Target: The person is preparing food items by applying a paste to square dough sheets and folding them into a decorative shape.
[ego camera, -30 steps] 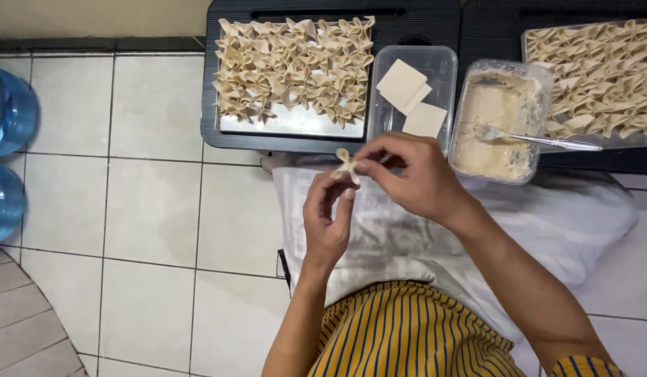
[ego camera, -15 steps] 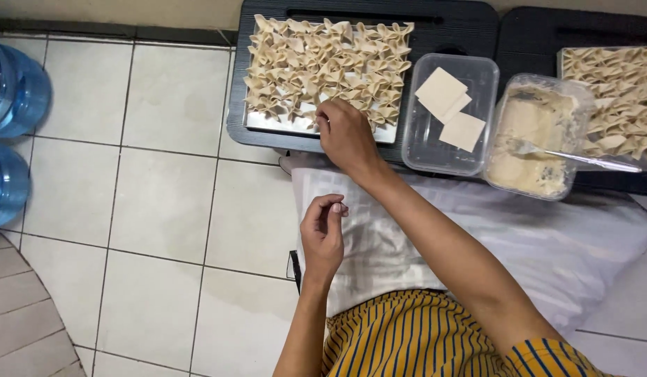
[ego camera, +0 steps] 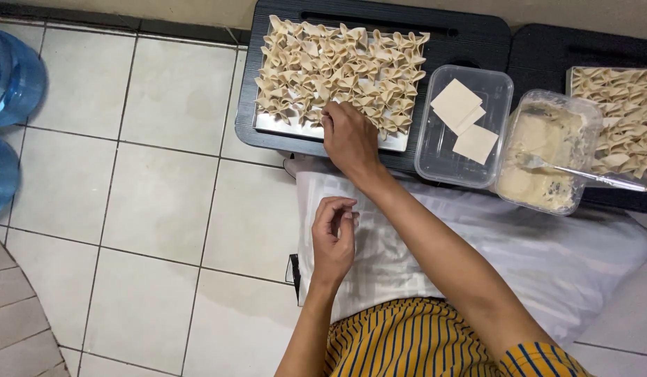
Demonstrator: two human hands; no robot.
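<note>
Tray [ego camera: 400, 143] filled with folded dumplings [ego camera: 337, 66]; tub [ego camera: 435, 164] with wrappers [ego camera: 457, 105]. Right hand [ego camera: 348, 139] fingers together, rested on dumplings; left hand [ego camera: 334, 237] fingers curled, nothing held.

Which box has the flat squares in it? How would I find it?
Look at the long black tray along the top. Just right of the metal pan of folded dumplings, which the right hand touches, sits a clear plastic box. It alone holds flat pale squares; the tub beside it holds creamy filling and a fork.
</note>
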